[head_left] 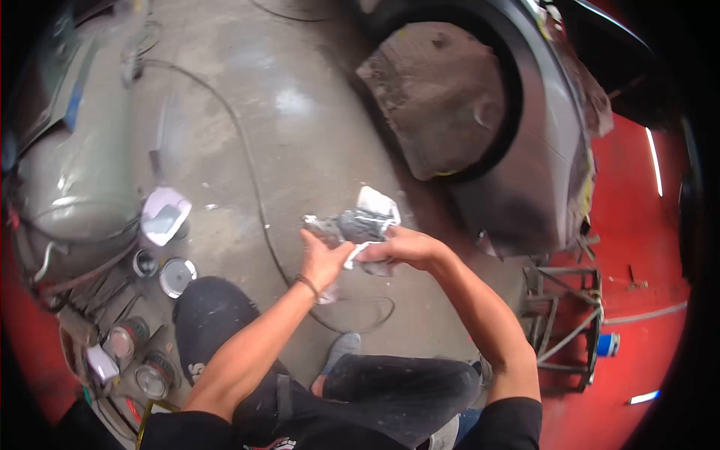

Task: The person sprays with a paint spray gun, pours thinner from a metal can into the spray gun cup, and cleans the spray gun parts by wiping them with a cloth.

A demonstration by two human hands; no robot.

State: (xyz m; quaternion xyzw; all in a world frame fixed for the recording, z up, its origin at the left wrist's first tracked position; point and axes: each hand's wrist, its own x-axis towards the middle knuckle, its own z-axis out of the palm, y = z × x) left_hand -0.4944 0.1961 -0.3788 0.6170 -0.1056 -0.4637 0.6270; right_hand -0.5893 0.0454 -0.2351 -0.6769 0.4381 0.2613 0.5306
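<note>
Both hands meet in front of my body at a grey, shiny spray gun, partly wrapped in a crumpled white and grey cloth; blur makes the object's exact shape uncertain. My left hand is closed round its lower left side, thumb raised. On the right, my right hand has its fingers closed on the white cloth, which hangs below the fingers. The two hands are close together, above the floor.
A car body panel with a covered wheel arch stands at upper right. A hose curves over the floor. Left are a tank, a pale container and several cans. A metal stand is right.
</note>
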